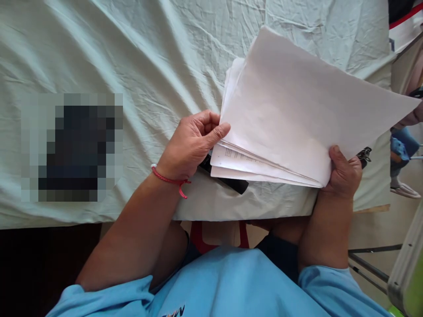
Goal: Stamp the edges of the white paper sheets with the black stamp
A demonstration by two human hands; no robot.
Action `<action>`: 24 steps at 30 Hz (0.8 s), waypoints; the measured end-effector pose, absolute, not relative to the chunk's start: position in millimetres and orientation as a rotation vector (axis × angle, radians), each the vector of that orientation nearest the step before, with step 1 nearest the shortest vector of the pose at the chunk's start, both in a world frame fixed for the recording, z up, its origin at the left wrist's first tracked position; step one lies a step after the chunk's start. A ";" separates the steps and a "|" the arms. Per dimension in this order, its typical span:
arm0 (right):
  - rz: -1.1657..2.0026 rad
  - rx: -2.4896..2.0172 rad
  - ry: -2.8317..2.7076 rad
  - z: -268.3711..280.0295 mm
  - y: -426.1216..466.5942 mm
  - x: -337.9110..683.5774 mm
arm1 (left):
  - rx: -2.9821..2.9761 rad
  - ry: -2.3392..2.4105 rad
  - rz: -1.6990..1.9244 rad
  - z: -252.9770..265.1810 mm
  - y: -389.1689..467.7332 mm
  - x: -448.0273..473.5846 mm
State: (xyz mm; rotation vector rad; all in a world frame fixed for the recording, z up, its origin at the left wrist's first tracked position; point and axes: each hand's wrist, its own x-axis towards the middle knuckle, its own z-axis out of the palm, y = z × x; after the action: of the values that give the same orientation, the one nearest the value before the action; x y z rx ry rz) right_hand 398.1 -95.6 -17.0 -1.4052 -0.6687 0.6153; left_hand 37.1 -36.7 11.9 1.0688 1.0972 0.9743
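between and beyond the hands (193, 141) (344, 174), both pinching its edges, a paper stack (297, 101) spreads above pale cloth (155, 57)

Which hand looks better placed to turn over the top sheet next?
Probably the left hand: it is at the left edge of the papers, where they fan apart. The right hand grips their lower right corner, so it seems better suited to steadying them.

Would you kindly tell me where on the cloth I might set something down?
Pale cloth shows bare between the pixelated object and the left hand, and beyond both. It is crowded around the papers, held by that hand and the right hand, with a black object partly hidden below.
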 end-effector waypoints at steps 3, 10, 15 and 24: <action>0.640 -1.423 -0.696 -14.6 -96.2 394.0 | 1.114 1.167 0.990 8.7 -37.0 35.4; 0.632 -1.460 -0.692 -15.2 -97.7 394.5 | 1.079 1.199 1.013 3.9 -40.0 35.1; 0.622 -1.446 -0.689 -13.8 -97.7 392.8 | 0.973 1.227 1.042 1.2 -40.4 38.3; 0.619 -1.449 -0.690 -11.5 -97.7 391.7 | 0.994 1.097 1.134 -6.4 -36.2 36.9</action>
State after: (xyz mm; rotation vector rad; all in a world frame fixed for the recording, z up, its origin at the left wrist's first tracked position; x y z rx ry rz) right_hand 391.7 -97.7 -11.5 -1.4495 -0.6902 0.6186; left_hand 36.9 -36.2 -6.4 0.9942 1.0966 1.1336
